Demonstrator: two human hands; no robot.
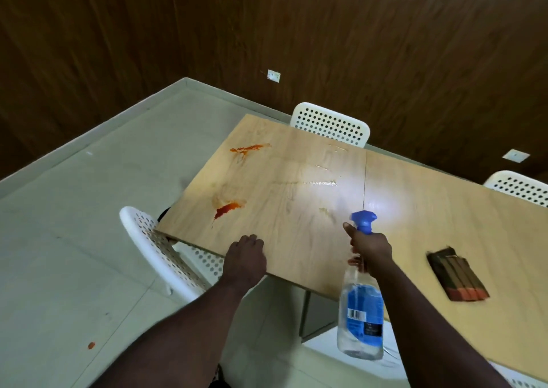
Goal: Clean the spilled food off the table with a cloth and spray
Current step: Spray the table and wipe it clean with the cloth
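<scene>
A light wooden table (296,224) carries two red sauce smears, one near the left edge (229,209) and one farther back (249,149). Wet streaks (321,183) shine near the table's middle. My right hand (369,247) grips a clear spray bottle (360,319) with a blue label and blue nozzle (364,220), held above the table's near edge, nozzle aimed toward the table. My left hand (244,258) rests on the near edge, fingers curled, with nothing visible in it. A dark folded cloth with a reddish border (458,275) lies on the table to the right.
White perforated chairs stand at the left corner (154,254), the far side (330,123) and the far right (519,186). Dark wood wall panels run behind. The grey floor has a small red spot (91,345).
</scene>
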